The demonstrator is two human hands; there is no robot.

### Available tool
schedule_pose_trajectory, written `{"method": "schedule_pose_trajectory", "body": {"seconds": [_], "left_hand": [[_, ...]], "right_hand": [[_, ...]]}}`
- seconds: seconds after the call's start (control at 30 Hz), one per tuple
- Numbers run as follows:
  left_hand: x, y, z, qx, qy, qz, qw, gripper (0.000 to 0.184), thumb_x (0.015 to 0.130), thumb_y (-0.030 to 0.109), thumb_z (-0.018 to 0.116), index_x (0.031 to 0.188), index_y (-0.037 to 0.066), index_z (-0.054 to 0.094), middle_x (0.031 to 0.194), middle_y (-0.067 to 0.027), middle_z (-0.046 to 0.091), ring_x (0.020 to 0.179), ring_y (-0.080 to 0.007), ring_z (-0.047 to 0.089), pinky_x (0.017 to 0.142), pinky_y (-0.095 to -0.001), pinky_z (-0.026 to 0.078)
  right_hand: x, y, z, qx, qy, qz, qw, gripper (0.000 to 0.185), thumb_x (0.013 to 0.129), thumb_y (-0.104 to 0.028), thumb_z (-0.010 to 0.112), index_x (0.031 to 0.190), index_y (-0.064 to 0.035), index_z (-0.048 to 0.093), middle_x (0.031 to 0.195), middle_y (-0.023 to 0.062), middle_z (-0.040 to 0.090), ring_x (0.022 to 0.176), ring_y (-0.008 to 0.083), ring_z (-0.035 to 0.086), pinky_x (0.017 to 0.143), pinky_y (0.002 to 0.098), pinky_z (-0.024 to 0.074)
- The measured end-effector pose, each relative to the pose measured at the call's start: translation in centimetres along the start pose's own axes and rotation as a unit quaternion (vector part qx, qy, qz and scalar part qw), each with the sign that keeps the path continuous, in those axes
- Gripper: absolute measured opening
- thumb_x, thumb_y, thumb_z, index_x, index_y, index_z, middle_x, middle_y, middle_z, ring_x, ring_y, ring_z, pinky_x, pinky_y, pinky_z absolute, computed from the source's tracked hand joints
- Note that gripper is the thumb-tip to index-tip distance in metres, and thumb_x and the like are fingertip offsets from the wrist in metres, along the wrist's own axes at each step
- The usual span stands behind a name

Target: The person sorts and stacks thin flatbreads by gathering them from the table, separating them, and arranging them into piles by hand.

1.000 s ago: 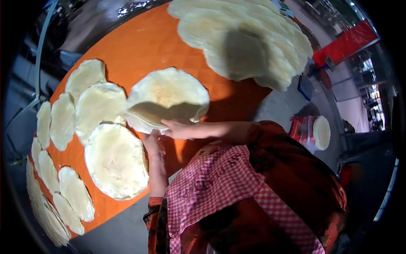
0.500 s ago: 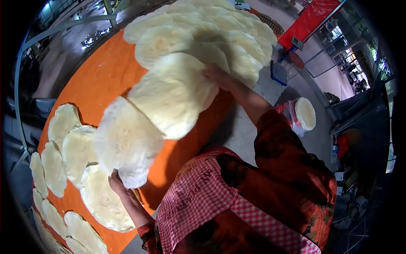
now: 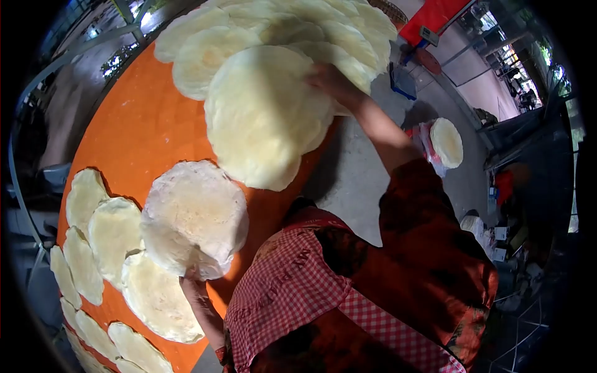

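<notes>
My left hand (image 3: pixel 194 276) is closed on the near edge of a thin round flatbread (image 3: pixel 193 211), which lies tilted over the orange table. The flatbread's lower edge is bunched where I hold it. Up and to the right, my right hand (image 3: pixel 329 81) is closed at the right edge of a larger pale flatbread (image 3: pixel 264 115). My fingertips there are partly hidden and a little blurred. This second flatbread overlaps another flatbread and the spread of flatbreads (image 3: pixel 205 56) behind it. A shadow falls across its middle.
An orange table (image 3: pixel 143 118) carries overlapping flatbreads at its far end and several more, such as one flatbread (image 3: pixel 161 298), at the left. On the floor to the right stand a bagged stack of flatbreads (image 3: pixel 446 143) and a blue scale (image 3: pixel 404 81). A metal frame (image 3: pixel 81 56) runs along the left.
The flatbread in my left hand has come down and flattened toward the table. The one at my right hand has spread out rounder and apart from it. My view has shifted slightly.
</notes>
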State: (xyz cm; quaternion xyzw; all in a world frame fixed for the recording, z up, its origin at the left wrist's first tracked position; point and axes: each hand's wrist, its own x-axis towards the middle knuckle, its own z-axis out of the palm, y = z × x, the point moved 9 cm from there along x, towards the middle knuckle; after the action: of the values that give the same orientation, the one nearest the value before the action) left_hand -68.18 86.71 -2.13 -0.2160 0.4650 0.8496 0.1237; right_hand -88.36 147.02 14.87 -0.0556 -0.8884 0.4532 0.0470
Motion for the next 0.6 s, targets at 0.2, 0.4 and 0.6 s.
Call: {"method": "schedule_pose_trajectory", "body": {"seconds": [0.2, 0.4, 0.6], "left_hand": [[-0.7, 0.1, -2.4, -0.008, 0.111, 0.020, 0.994, 0.062, 0.073, -0.007, 0.049, 0.133, -0.010, 0.033, 0.126, -0.0254, 0.051, 0.117, -0.0330, 0.053, 0.106, -0.0398, 0.040], [-1.7, 1.6, 0.7, -0.078, 0.089, -0.026, 0.993, 0.046, 0.076, -0.002, 0.054, 0.122, 0.000, 0.049, 0.112, -0.0106, 0.061, 0.102, -0.0240, 0.060, 0.083, -0.0387, 0.052], [-1.4, 10.4, 10.3, -0.084, 0.020, 0.148, 0.985, 0.028, 0.091, 0.026, 0.056, 0.109, 0.006, 0.056, 0.116, -0.0070, 0.060, 0.107, -0.0199, 0.057, 0.087, -0.0332, 0.048]], "right_hand": [[-2.2, 15.4, -1.5, -0.360, 0.023, 0.029, 0.932, 0.029, 0.078, -0.025, 0.064, 0.090, 0.0004, 0.062, 0.079, 0.0085, 0.062, 0.075, 0.0241, 0.057, 0.068, 0.0378, 0.0463], [-11.5, -12.0, 20.7, -0.034, -0.108, -0.292, 0.950, 0.045, 0.078, -0.022, 0.067, 0.114, -0.0011, 0.051, 0.104, 0.0157, 0.057, 0.093, 0.0274, 0.059, 0.076, 0.0387, 0.0485], [-15.9, -27.6, 34.6, 0.019, -0.337, -0.276, 0.900, 0.033, 0.078, -0.006, 0.058, 0.110, -0.0005, 0.054, 0.096, 0.0163, 0.061, 0.083, 0.0255, 0.062, 0.073, 0.0386, 0.0493]]}}
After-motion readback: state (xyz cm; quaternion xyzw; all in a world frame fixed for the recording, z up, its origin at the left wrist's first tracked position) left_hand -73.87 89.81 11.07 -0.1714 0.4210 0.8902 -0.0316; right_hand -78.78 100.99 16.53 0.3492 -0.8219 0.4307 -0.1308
